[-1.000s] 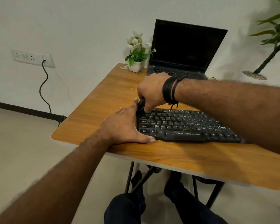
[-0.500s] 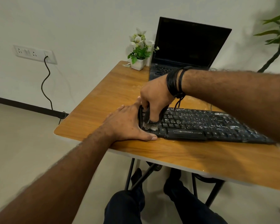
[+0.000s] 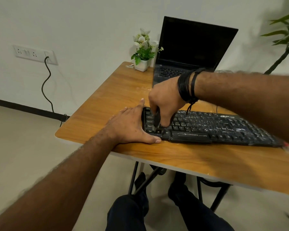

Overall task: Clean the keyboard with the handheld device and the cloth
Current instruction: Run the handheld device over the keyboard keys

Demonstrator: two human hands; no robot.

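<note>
Beneath both hands, wooden table [image 3: 107, 100] carries black keyboard [image 3: 223, 129], its left end against flat, spread left hand [image 3: 130, 127]. Right hand [image 3: 165, 100], fingers curled, grips small dark handheld device [image 3: 157, 121] upright on the left-end keys.

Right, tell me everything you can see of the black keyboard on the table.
The keyboard is a black, plastic-looking full-size board with a brand name printed on its space bar. It lies flat near the front edge of the wooden table, in front of the laptop. Whitish specks cover its keys. The left hand rests flat against its left end, and the right hand presses a dark handheld device onto its left keys.
</note>
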